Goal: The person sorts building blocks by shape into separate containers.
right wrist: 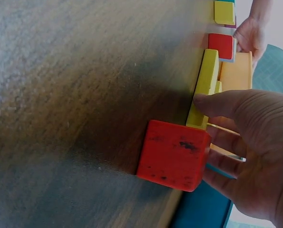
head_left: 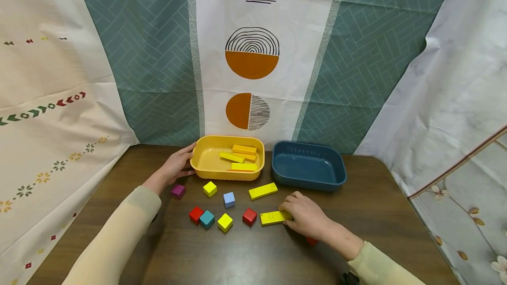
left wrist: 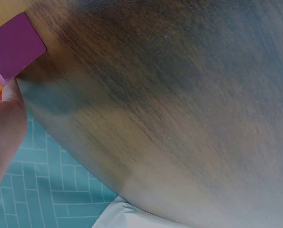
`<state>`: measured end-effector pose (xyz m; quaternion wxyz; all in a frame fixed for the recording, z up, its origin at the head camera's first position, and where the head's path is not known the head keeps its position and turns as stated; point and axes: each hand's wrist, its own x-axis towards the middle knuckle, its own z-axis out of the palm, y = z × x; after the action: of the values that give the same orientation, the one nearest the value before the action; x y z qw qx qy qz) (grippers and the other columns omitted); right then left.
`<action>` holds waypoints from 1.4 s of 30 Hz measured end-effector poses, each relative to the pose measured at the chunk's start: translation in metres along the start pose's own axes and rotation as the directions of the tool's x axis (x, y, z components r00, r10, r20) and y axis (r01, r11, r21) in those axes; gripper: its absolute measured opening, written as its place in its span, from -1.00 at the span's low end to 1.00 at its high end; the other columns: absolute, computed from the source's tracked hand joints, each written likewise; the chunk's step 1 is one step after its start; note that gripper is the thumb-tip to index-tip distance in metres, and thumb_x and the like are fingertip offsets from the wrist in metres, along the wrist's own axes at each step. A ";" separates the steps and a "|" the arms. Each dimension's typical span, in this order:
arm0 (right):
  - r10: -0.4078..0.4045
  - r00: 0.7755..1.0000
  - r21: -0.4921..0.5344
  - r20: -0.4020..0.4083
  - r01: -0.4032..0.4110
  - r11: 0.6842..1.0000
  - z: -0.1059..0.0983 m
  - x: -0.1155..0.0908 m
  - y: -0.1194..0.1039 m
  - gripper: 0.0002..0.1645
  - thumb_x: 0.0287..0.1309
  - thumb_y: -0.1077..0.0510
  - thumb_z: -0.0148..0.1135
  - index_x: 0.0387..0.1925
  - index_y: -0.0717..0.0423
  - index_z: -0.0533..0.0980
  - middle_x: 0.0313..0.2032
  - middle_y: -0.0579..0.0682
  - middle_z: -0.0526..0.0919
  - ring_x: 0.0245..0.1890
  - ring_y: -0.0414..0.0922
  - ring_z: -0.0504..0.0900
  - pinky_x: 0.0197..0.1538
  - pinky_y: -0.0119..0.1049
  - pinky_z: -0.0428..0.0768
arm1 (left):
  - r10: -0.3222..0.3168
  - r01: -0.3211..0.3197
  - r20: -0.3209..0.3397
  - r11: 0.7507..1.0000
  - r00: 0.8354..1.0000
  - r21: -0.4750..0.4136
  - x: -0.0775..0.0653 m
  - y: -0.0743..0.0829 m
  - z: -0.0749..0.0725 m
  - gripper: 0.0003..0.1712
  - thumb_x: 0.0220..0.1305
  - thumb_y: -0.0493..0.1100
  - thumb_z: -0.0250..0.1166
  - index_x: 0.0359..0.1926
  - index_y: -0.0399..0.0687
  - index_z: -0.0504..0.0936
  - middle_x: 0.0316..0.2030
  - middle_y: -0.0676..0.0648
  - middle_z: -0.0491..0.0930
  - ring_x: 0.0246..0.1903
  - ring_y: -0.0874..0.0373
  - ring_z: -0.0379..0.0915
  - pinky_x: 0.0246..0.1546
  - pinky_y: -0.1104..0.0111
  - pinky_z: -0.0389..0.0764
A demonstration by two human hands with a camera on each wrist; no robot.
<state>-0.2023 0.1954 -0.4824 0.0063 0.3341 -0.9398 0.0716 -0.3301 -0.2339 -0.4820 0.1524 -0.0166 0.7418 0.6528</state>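
Note:
My left hand point(head_left: 177, 165) holds the left end of a yellow bin point(head_left: 202, 171), fingers toward its back corner and thumb toward the front. Several yellow and orange blocks lie in the bin. A purple cube point(left wrist: 17, 47) sits close to that hand's thumb. My right hand point(head_left: 306, 215) grips the right end of a long yellow block point(head_left: 272, 218), with the thumb point(right wrist: 215, 103) on its near side. The block's right end is partly hidden under the fingers. A red cube point(right wrist: 172, 154) lies below the right palm, mostly hidden in the head view. Another long yellow block point(head_left: 263, 191) lies farther back.
A dark blue bin point(head_left: 309, 185) stands right of the yellow one. Between the hands lie a yellow cube point(head_left: 210, 189), a light blue cube point(head_left: 229, 200), a red cube point(head_left: 249, 217), a teal cube point(head_left: 207, 219) and more cubes. Patterned curtains point(head_left: 253, 118) hang behind the table.

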 end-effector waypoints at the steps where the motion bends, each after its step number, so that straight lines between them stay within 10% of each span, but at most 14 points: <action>1: -0.001 1.000 0.002 0.004 0.001 1.000 0.000 0.000 0.000 -0.63 0.03 0.02 0.61 -0.11 -0.01 0.72 -0.21 -0.17 0.66 -0.13 -0.13 0.46 -0.05 -0.21 0.57 | 0.002 -0.002 0.002 1.000 1.000 0.002 0.000 0.000 0.000 -0.35 0.67 -0.06 -0.14 0.65 0.28 -0.05 0.60 -0.16 -0.03 0.36 -0.25 0.30 0.25 -0.08 0.46; 19: -0.057 0.998 -0.030 0.000 0.057 0.998 0.001 -0.001 0.004 -0.63 0.05 0.01 0.60 -0.09 -0.02 0.71 -0.22 -0.18 0.64 -0.14 -0.14 0.46 -0.05 -0.20 0.55 | -0.005 0.005 0.006 1.000 1.000 -0.009 0.002 -0.001 -0.001 -0.35 0.67 -0.07 -0.17 0.65 0.29 -0.08 0.61 -0.17 -0.08 0.38 -0.29 0.25 0.29 -0.15 0.40; 42: -0.007 0.977 -0.002 -0.215 0.006 1.000 -0.042 -0.001 0.006 -0.58 -0.01 0.02 0.63 -0.09 -0.03 0.71 -0.16 -0.17 0.67 -0.10 -0.12 0.48 -0.05 -0.18 0.56 | -0.014 0.014 0.003 1.000 1.000 -0.006 0.000 0.001 0.000 -0.34 0.66 -0.09 -0.16 0.65 0.25 -0.10 0.62 -0.18 -0.12 0.40 -0.31 0.21 0.30 -0.14 0.38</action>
<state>-0.2070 0.2069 -0.4415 0.1082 0.3274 -0.9326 0.1067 -0.3305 -0.2342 -0.4810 0.1582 -0.0211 0.7396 0.6539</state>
